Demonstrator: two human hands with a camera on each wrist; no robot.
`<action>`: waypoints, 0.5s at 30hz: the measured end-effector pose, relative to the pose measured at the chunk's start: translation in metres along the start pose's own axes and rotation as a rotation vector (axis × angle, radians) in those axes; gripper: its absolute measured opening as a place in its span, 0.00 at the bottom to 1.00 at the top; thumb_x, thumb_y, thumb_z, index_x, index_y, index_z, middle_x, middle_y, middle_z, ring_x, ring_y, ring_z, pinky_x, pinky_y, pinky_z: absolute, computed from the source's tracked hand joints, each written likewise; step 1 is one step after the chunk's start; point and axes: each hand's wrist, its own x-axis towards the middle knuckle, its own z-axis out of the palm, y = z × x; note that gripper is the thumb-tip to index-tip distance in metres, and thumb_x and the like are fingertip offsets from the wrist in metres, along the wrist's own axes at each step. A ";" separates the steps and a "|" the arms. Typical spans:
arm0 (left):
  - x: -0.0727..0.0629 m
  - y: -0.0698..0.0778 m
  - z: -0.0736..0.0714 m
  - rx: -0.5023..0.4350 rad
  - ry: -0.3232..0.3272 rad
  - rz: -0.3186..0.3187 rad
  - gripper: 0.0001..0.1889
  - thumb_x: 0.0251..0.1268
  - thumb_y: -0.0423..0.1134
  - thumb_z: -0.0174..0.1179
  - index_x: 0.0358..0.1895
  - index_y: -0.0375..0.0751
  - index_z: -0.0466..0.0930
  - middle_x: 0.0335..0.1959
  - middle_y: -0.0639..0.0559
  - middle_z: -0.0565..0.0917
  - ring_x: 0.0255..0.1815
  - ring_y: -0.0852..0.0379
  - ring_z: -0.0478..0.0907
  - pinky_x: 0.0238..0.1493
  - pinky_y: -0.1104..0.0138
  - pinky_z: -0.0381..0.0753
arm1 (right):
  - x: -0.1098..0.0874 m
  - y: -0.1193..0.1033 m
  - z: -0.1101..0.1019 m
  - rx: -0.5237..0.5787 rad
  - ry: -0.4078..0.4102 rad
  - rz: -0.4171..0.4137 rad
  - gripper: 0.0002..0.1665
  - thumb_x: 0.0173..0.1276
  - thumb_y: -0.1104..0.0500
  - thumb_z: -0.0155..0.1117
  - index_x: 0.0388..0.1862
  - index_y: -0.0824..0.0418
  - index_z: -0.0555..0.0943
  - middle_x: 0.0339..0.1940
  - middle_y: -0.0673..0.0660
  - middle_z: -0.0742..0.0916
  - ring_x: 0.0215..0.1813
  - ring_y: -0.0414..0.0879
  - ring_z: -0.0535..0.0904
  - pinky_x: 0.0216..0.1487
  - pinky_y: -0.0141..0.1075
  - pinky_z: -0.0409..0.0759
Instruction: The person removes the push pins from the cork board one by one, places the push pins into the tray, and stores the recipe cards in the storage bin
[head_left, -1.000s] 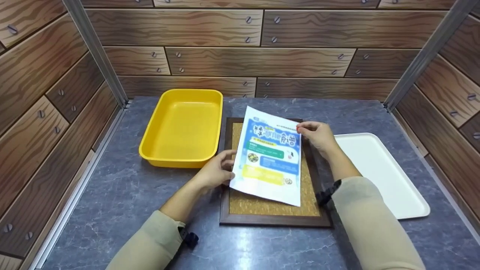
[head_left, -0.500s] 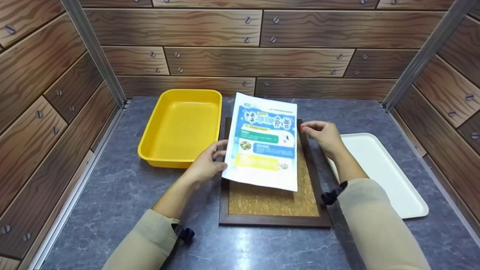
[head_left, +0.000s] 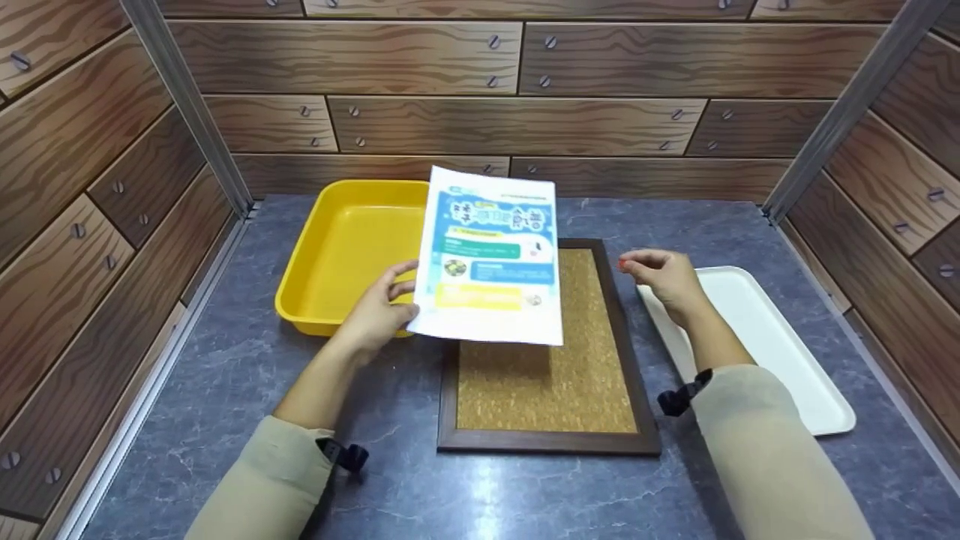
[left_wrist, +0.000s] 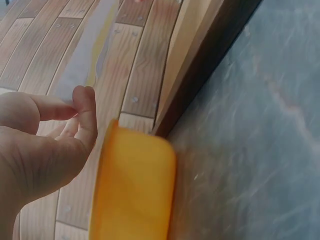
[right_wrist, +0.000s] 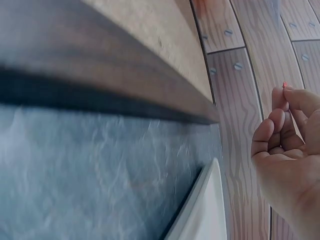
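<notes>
My left hand (head_left: 377, 313) pinches the left edge of a printed sheet of paper (head_left: 487, 319), lifted above the table. The sheet, with blue, green and yellow print, overlaps the upper left of a cork board (head_left: 547, 390) in a dark brown frame and part of the yellow tray. In the left wrist view, the left thumb and fingers (left_wrist: 86, 112) meet on the sheet's edge. Right of the board, my right hand (head_left: 670, 283) holds a small red push pin (head_left: 622, 264) between thumb and forefinger. The pin (right_wrist: 284, 85) is mostly hidden by the fingertips in the right wrist view.
A deep yellow tray (head_left: 300, 289) stands left of the board, partly behind the sheet. On the right lies a shallow white tray (head_left: 757, 337), partly under the right forearm. Wood-patterned walls (head_left: 420, 56) enclose the grey marbled table (head_left: 225, 390) at the back and sides.
The paper has risen off the cork board and moved left and away with my left hand, baring more cork. My right hand has left the paper's upper right corner and moved right, keeping the pin.
</notes>
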 end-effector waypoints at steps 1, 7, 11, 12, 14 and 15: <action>0.000 0.001 -0.004 0.004 0.009 0.001 0.39 0.77 0.22 0.51 0.86 0.52 0.59 0.79 0.41 0.75 0.52 0.51 0.86 0.47 0.66 0.88 | -0.001 0.002 -0.002 -0.001 0.000 0.000 0.23 0.78 0.58 0.71 0.61 0.75 0.85 0.34 0.34 0.92 0.42 0.29 0.87 0.45 0.25 0.84; 0.002 0.007 -0.026 -0.002 0.053 -0.014 0.39 0.77 0.21 0.47 0.87 0.53 0.58 0.81 0.42 0.72 0.53 0.50 0.83 0.46 0.67 0.86 | -0.005 0.009 -0.016 0.013 -0.007 0.017 0.18 0.77 0.58 0.72 0.58 0.70 0.88 0.36 0.35 0.93 0.43 0.31 0.88 0.43 0.24 0.83; 0.005 0.006 -0.040 -0.026 0.073 -0.049 0.40 0.77 0.21 0.45 0.88 0.54 0.56 0.83 0.42 0.69 0.59 0.50 0.82 0.48 0.68 0.86 | -0.008 0.013 -0.026 0.016 -0.017 0.034 0.20 0.79 0.59 0.70 0.60 0.73 0.86 0.36 0.35 0.93 0.42 0.31 0.87 0.44 0.25 0.84; 0.006 0.005 -0.044 -0.033 0.080 -0.059 0.40 0.78 0.21 0.45 0.88 0.54 0.56 0.84 0.42 0.69 0.60 0.50 0.82 0.49 0.68 0.87 | -0.009 0.014 -0.029 0.015 -0.020 0.035 0.20 0.79 0.59 0.70 0.60 0.74 0.86 0.35 0.35 0.93 0.41 0.31 0.87 0.44 0.25 0.84; 0.008 0.004 -0.051 -0.043 0.095 -0.076 0.39 0.79 0.22 0.44 0.88 0.55 0.55 0.84 0.43 0.68 0.63 0.49 0.81 0.51 0.68 0.87 | -0.012 0.017 -0.035 0.015 -0.024 0.038 0.19 0.79 0.60 0.69 0.59 0.72 0.87 0.36 0.35 0.93 0.40 0.30 0.86 0.45 0.25 0.84; 0.008 0.003 -0.054 -0.048 0.101 -0.082 0.39 0.80 0.22 0.43 0.88 0.55 0.54 0.85 0.43 0.67 0.64 0.49 0.80 0.52 0.68 0.87 | -0.013 0.018 -0.037 0.019 -0.024 0.037 0.17 0.79 0.60 0.69 0.59 0.71 0.88 0.35 0.36 0.93 0.40 0.30 0.86 0.45 0.25 0.84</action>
